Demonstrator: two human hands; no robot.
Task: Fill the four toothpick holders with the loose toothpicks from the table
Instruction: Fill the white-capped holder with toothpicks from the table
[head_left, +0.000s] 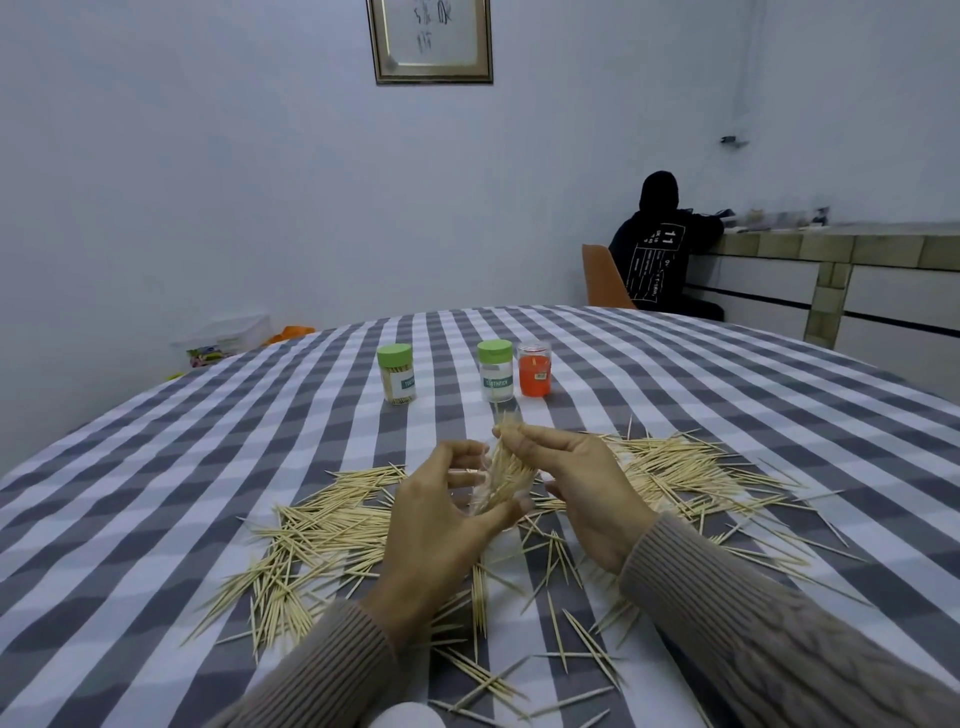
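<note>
A: Where are the toothpicks right now?

B: A tilted bundle of toothpicks (506, 475) sits between the two hands, above the middle of the table. It seems to sit inside a clear holder, but that part is blurred, so I cannot tell for sure.

A: How do the hands hold it?

B: The left hand (441, 525) cups the lower end, fingers curled around it and thumb pressed under it. The right hand (582, 488) pinches the upper tips between its thumb and fingers.

A: And the rest of the picks?

B: The loose toothpicks (322, 535) lie scattered across the checked tablecloth (156, 493), in heaps left and right of the hands and thinly toward the near edge.

A: The holders?

B: Three stand upright farther back. The left green-lidded holder (396, 374) is packed with picks. The second green-lidded holder (496, 371) looks clear and mostly empty. The orange holder (534, 369) stands just beside it on the right, almost touching, with no lid that I can make out.

A: Anything else around?

B: Both wrists wear ribbed beige sleeves (753, 613). A white rounded object (408, 716) peeks in at the bottom edge. Behind the table a person in a dark hoodie (657, 249) sits on an orange chair (602, 278) facing a counter (831, 244), and a framed picture (430, 39) hangs on the wall.
</note>
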